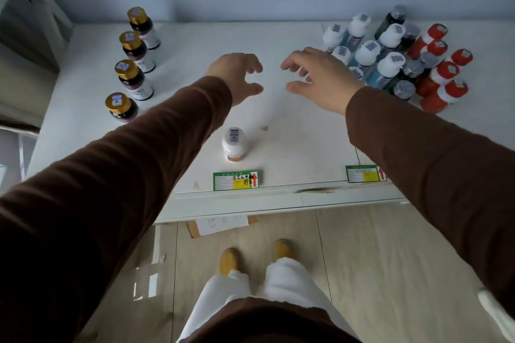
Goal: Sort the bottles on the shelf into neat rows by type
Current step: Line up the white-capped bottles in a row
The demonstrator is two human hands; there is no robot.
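Both hands, left hand (237, 75) and right hand (320, 78), hover with loosely spread fingers, holding nothing, above the shelf (292, 142), behind the white bottle (234, 143).

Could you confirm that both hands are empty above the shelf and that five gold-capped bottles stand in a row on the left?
Not quite: the head view shows four gold-capped bottles in that row, not five. The left hand and right hand are indeed empty above the shelf.
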